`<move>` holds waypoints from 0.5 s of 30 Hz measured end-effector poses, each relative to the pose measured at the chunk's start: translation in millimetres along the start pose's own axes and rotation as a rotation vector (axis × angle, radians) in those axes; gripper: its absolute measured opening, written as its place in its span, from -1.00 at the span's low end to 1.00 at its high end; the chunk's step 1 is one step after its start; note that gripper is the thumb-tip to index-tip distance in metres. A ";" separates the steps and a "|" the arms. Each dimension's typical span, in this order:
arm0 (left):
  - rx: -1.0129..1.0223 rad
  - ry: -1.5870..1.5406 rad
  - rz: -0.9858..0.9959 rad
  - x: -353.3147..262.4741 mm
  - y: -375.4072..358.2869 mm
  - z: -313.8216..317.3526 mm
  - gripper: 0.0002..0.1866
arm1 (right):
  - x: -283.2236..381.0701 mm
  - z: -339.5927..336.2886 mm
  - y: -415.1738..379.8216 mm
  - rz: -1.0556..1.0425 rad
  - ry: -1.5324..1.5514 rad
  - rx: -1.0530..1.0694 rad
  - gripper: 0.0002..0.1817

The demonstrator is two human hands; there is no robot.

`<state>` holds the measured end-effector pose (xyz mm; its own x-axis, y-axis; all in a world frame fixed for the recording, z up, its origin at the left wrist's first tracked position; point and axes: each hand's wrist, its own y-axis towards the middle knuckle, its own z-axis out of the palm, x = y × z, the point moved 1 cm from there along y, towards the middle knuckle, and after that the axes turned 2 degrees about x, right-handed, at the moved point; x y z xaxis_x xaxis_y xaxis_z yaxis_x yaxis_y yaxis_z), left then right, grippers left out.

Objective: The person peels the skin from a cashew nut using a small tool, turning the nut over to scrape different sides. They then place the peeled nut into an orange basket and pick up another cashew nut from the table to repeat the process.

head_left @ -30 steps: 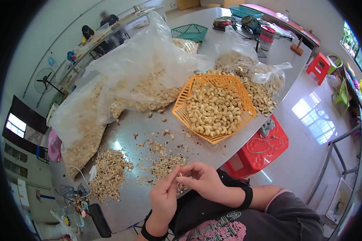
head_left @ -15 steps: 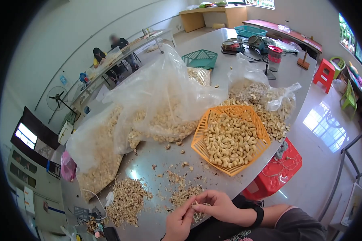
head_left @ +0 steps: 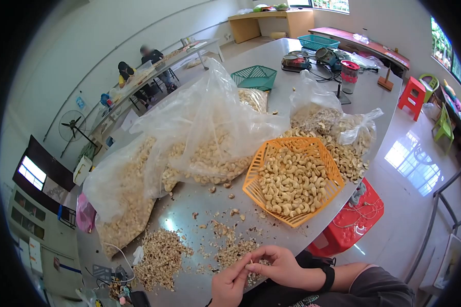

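My left hand point(head_left: 229, 283) and my right hand point(head_left: 276, 267) meet at the near table edge, fingertips pinched together. Between them shows the pale tip of a cashew nut point(head_left: 251, 261), mostly covered by my fingers. Beneath and just beyond the hands lies a loose heap of cashew crumbs and skins point(head_left: 235, 249). A larger pile of crumbs point(head_left: 161, 258) spreads to the left. Past my right hand stands an orange slatted basket point(head_left: 254, 193) holding many whole cashews point(head_left: 294, 179).
Big clear plastic bags of cashews point(head_left: 125, 204) fill the table's left and middle. More bagged cashews point(head_left: 351, 148) lie behind the basket. A red stool point(head_left: 361, 217) stands by the right edge. Farther back are a green basket point(head_left: 253, 78), a tumbler point(head_left: 349, 78) and two seated people.
Both hands stay together in almost the same place, with only slight finger movement at the nut. The view has shifted very slightly.
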<state>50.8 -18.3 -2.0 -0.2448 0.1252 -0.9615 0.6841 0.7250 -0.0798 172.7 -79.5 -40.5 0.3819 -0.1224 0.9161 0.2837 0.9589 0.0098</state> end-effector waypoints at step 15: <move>-0.080 0.082 0.084 6.9 -2.1 3.6 -0.72 | 1.5 2.9 0.1 -0.003 0.050 0.001 -0.74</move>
<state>50.2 -21.5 -9.3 -0.2463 0.2402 -0.9389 0.6483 0.7610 0.0246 170.8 -78.9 -38.0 0.4246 -0.1381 0.8948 0.2839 0.9587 0.0133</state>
